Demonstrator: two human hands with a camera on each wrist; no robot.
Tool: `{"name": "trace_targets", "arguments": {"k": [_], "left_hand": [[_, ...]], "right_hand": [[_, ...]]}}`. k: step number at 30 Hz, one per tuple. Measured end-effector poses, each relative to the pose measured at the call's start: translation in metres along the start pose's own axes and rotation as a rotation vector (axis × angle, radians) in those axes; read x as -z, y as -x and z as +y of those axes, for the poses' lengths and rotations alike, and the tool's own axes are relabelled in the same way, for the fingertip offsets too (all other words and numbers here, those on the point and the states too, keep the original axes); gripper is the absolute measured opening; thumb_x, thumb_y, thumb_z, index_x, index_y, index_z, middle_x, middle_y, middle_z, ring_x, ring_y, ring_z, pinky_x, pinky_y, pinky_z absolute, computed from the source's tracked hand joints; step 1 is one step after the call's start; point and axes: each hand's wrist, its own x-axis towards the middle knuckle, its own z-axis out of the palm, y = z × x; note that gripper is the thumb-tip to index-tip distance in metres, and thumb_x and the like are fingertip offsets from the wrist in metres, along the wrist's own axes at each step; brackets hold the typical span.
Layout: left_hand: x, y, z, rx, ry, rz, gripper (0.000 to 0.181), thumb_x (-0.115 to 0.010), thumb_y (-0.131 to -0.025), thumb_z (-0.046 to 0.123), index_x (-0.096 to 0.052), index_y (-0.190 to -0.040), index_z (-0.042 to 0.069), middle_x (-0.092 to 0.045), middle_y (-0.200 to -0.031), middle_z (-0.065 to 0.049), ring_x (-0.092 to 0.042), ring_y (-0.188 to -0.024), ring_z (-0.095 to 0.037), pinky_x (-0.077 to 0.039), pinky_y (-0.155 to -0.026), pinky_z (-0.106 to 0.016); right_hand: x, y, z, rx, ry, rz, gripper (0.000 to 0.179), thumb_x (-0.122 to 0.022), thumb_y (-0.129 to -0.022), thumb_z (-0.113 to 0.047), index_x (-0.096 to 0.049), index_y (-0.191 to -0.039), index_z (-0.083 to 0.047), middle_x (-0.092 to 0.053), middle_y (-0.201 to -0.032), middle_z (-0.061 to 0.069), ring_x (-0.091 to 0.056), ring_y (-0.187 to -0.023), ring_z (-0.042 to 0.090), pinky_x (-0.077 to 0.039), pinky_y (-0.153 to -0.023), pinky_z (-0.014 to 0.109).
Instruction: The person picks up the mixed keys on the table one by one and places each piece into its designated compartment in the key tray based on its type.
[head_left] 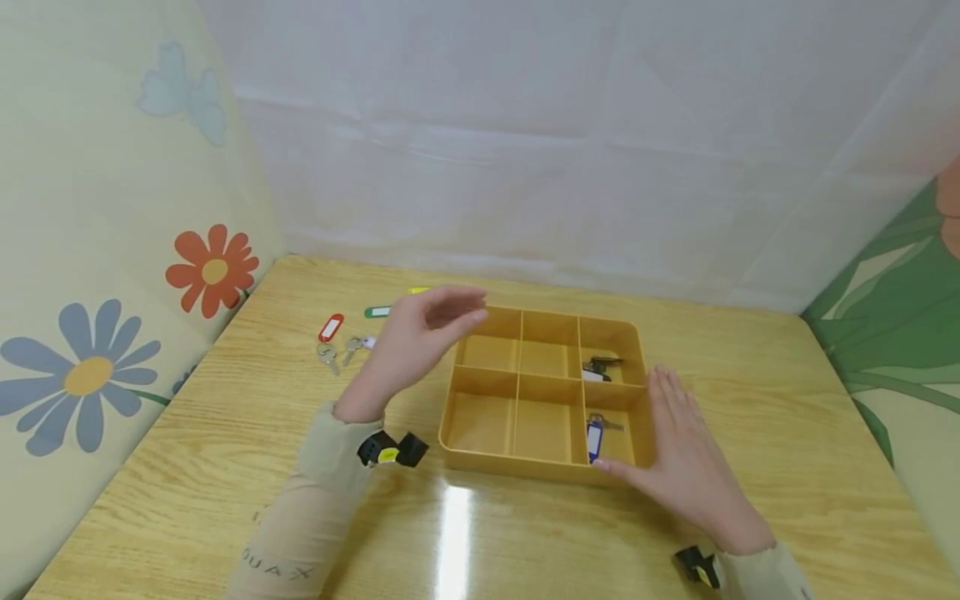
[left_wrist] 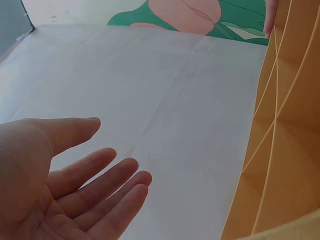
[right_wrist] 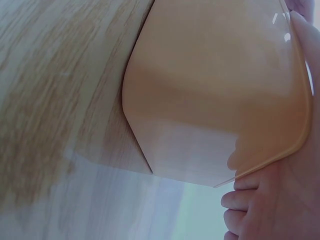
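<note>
A yellow divided box lies on the table. In its front right compartment is a key with a blue tag; in the back right one, a dark-tagged key. My left hand hovers at the box's back left corner, fingers apart from the thumb and nothing held; the left wrist view shows the same bare palm. My right hand rests against the box's right side, straight fingers along the wall and thumb at the front rim. In the right wrist view its fingers lie over the rim.
Left of the box lie a red-tagged key, a key with a pale tag, and a green tag. A yellow tag is partly hidden behind the left hand. White cloth hangs behind the table, floral panels at both sides.
</note>
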Motion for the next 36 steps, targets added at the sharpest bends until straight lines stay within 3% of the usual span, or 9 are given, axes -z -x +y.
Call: {"name": "trace_targets", "arguments": {"k": [14,36], "left_hand": [[0.014,0.004,-0.002,0.058,-0.032,-0.004,0.038,-0.071,-0.098,0.034,-0.069,-0.131,0.014,-0.070,-0.123,-0.006,-0.068,-0.105,-0.015,-0.055,-0.093,-0.036],[0.032,0.009,-0.009,0.072,-0.085,0.041,0.041,-0.075,-0.095,0.035,-0.070,-0.129,0.014,-0.071,-0.118,-0.002,-0.069,-0.105,-0.017,-0.056,-0.090,-0.034]], "right_hand": [[0.001,0.000,-0.001,-0.009,-0.009,-0.014,0.128,-0.068,-0.083,-0.073,0.007,-0.161,-0.004,0.010,-0.167,0.014,0.004,-0.153,0.036,0.001,-0.122,0.045],[0.002,0.000,-0.001,-0.002,-0.010,-0.013,0.129,-0.067,-0.083,-0.073,0.007,-0.160,-0.002,0.011,-0.167,0.015,0.003,-0.153,0.037,0.001,-0.122,0.045]]}}
